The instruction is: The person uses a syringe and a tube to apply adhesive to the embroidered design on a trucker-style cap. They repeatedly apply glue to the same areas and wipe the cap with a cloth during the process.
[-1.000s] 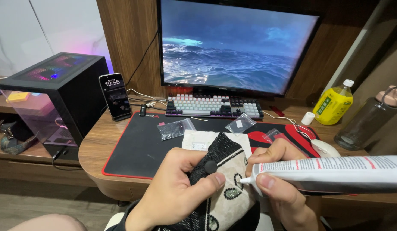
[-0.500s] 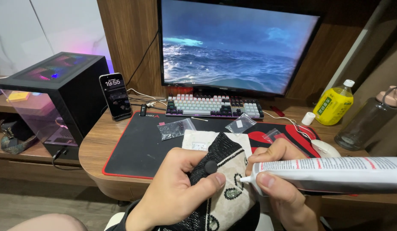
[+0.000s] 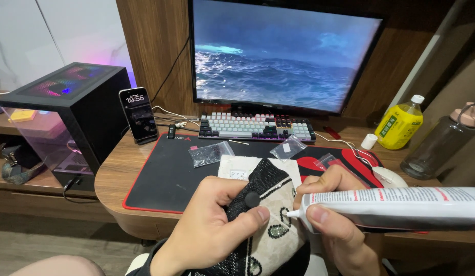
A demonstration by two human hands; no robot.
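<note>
Head view, looking down over a wooden desk [image 3: 115, 174]: low in the middle of the frame the left hand [image 3: 212, 225] is clamped around a beaded fabric piece [image 3: 270, 214], black on one side and cream with dark bead motifs on the other, the thumb pressed across its top. Just right of it the right hand [image 3: 329, 214] is closed around a long white glue tube [image 3: 401, 207], whose nozzle tip touches the cream part of the fabric. The tube runs out to the right edge of the frame, so that side is crowded.

Open room lies at centre left, on the bare part of a black desk mat with red trim [image 3: 161, 179]; its near edge follows the desk's rounded front edge. On the mat lie a small clear bag of dark beads [image 3: 211, 153], another clear bag [image 3: 288, 148] and a white sheet [image 3: 237, 168] partly under the fabric. A white mouse [image 3: 391, 178] sits just behind the tube.

Farther back stand a white and grey keyboard [image 3: 255, 127] and a monitor showing a sea [image 3: 281, 56]. At the upper left a phone [image 3: 139, 115] leans near a black computer case with coloured lights [image 3: 69, 112]. At the upper right are a yellow bottle [image 3: 399, 122], its white cap [image 3: 369, 141] and a dark clear bottle [image 3: 439, 145]. Wood panelling backs the desk.
</note>
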